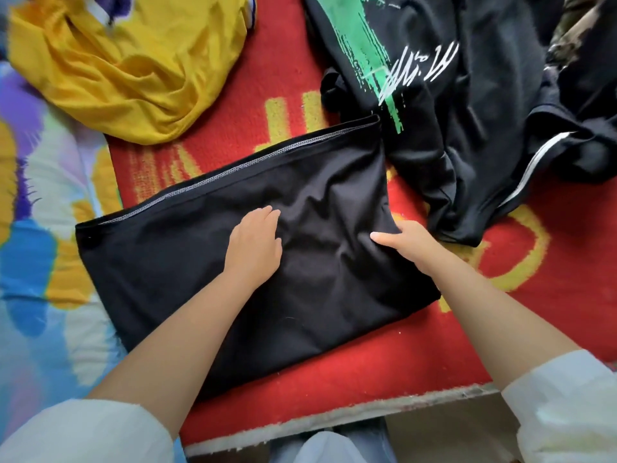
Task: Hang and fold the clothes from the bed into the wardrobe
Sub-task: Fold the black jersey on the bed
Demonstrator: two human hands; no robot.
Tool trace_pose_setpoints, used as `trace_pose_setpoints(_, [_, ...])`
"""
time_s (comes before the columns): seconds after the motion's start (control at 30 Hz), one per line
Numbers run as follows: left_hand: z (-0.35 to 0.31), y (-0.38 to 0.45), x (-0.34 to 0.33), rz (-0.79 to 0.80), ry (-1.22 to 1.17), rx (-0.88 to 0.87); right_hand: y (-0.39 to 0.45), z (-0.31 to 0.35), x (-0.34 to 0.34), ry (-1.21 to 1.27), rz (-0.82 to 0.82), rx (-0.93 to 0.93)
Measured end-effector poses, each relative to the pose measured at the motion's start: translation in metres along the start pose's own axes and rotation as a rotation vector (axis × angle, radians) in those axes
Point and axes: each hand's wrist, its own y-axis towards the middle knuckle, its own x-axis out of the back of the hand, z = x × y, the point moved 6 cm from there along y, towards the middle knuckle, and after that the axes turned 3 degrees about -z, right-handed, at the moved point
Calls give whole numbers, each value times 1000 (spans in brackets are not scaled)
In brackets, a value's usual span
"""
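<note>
Left hand (255, 240) lay flat on the black cloth (207, 262), palm down, fingers fairly straight and relaxed, pressing near the cloth's middle, grasping nothing. Right hand (405, 243) was at the cloth's right edge, thumb lying on top and pointing left, fingers tucked out of sight under or behind the edge, so it looked to be pinching that edge. Both forearms were bare, white sleeves (564, 406) pushed up near the elbows. Black cloth was folded into a rough rectangle, lying tilted on the red blanket (417, 355), a stitched hem with grey thread running along its far-left edge; some wrinkles between the two hands. The blanket had yellow pattern marks and a pale fuzzy border along the near edge. Yellow garment (123, 68) was crumpled at the far left, partly on the blanket, apart from the black cloth. Black shirt (467, 95) with green and white print lay bunched at the far right, its lower part just beside the folded cloth's right corner. A black piece with white stripe (541, 155) lay in the same heap. A multicoloured sheet (36, 228) in blue, purple, yellow covered the bed left of the blanket. All clothes were on the bed.
</note>
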Motion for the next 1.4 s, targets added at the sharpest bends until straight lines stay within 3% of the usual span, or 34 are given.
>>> trace_pose_setpoints(0.13, [-52,36,18,-29,51,-151,-14,-28,12,-214,59,-2])
trace_pose_setpoints(0.27, [-105,57,-5,149,164,-289,-15,-55,17,-440,-79,-59])
trace_pose_setpoints(0.37, [-116,65,-32,231,211,-197,-17,-70,20,-250,-126,-145])
trace_pose_setpoints(0.5, [-120,69,-41,337,335,-91,-11,-74,21,-151,-66,-114])
trace_pose_setpoints(0.6, [-138,78,-21,191,360,-166,-14,-77,25,-115,-40,-68])
trace_pose_setpoints(0.7, [-157,88,3,-143,352,-543,-22,-79,23,-116,-29,-42])
trace_pose_setpoints(0.77, [-163,90,0,-149,533,-742,-26,-80,19,-141,-26,-17])
trace_pose_setpoints(0.83, [-164,99,-8,55,698,-704,-30,-80,18,-167,-13,23])
trace_pose_setpoints(0.9, [-162,110,-9,180,760,-542,-33,-79,18,-171,-2,76])
trace_pose_setpoints(1.1, [-158,125,1,222,963,-556,-54,-64,17,-198,37,241])
trace_pose_setpoints(1.23, [-138,110,25,195,897,-510,-74,-35,2,-341,91,404])
trace_pose_setpoints(1.4, [-86,81,55,170,795,-457,-96,0,-38,-486,271,529])
